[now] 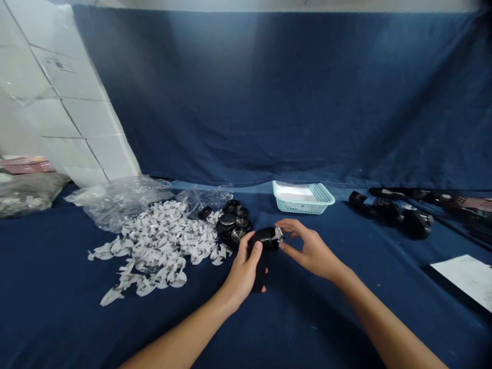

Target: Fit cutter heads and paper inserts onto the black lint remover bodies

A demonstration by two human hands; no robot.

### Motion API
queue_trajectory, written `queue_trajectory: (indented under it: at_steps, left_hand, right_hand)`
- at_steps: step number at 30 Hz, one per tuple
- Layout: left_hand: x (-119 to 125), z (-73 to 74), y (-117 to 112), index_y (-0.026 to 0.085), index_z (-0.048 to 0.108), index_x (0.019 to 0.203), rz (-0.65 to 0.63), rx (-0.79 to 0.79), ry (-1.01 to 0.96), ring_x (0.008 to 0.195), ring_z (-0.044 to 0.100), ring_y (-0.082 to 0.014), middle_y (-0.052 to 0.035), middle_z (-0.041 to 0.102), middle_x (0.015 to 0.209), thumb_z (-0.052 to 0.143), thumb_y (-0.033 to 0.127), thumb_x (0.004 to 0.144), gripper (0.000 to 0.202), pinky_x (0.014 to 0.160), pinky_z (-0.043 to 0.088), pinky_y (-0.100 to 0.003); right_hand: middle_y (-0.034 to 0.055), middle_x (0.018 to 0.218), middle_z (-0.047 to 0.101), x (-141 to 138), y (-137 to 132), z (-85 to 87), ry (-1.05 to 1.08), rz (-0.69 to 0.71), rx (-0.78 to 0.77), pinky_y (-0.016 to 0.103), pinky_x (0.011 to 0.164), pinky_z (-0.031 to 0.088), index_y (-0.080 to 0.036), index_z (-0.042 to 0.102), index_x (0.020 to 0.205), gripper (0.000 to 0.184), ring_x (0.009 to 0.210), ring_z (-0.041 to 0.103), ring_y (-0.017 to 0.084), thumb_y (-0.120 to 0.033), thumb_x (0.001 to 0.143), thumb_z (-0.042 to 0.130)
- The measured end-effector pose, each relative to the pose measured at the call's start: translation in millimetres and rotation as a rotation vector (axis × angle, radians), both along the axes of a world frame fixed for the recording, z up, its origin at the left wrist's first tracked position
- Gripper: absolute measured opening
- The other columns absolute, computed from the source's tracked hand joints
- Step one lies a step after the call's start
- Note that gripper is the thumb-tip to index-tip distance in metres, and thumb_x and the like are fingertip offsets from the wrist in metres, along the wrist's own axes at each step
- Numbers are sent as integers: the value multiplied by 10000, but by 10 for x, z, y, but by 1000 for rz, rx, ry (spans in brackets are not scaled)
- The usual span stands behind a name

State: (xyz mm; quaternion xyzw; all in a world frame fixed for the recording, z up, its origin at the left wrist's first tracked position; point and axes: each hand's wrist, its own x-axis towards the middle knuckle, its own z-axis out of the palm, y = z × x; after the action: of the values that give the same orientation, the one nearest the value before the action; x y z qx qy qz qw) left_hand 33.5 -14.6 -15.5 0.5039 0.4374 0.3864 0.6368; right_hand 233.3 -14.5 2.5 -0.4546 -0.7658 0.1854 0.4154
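Note:
My left hand (242, 270) is wrapped round a black housing (263, 237) that looks like a hair dryer body, its open end facing right and its handle pointing down. At that opening, my right hand (307, 249) has thumb and fingers around a small whitish curved piece (279, 235). How far the piece sits inside the end cannot be made out. Just behind my left hand lie several round black caps (227, 221), some with a mesh face. To their left spreads a heap of whitish curved pieces (165, 241).
Clear plastic bags (123, 197) lie behind the heap. A light blue basket (303, 206) holding something white stands at the back. Several black devices (395, 212) and a white sheet (467, 279) are at the right. White boxes (92, 133) are stacked back left, beside a blue cloth (269, 102).

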Motion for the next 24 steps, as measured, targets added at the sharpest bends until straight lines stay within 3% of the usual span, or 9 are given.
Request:
queue_trajectory:
  at_steps: [9, 14, 20, 24]
  left_hand:
    - [10, 8, -14, 360, 283, 1398, 22, -29, -92, 673, 636, -200, -79, 553, 1045, 530, 586, 865, 629, 396, 521, -259]
    - [7, 6, -15, 358, 292, 1393, 12, -39, -113, 669, 636, -200, -86, 565, 1049, 536, 597, 856, 635, 388, 518, -252]
    - [-3, 4, 5, 354, 287, 1401, 11, -34, -92, 663, 637, -199, -79, 563, 1036, 530, 593, 861, 639, 385, 524, -269]
    - [-4, 0, 0, 363, 300, 1400, 1, -45, -85, 699, 644, -210, -73, 547, 1053, 545, 582, 857, 635, 387, 526, -273]
  right_hand:
    - [85, 1265, 637, -61, -6, -28, -17, -3, 99, 481, 1026, 458, -244, 643, 1059, 207, 1197, 587, 249, -171, 878, 576]
    - [74, 1188, 671, -78, 0, -55, -23, -36, 106, 457, 998, 482, -248, 643, 1072, 214, 1136, 620, 238, -190, 873, 588]
    - [72, 1136, 671, -107, 11, -98, -17, -82, 79, 437, 904, 527, -259, 529, 1255, 461, 1000, 653, 234, -231, 815, 663]
    - [72, 1118, 659, -88, 16, -82, -46, -62, 65, 418, 892, 528, -252, 564, 1242, 413, 972, 641, 220, -223, 837, 639]
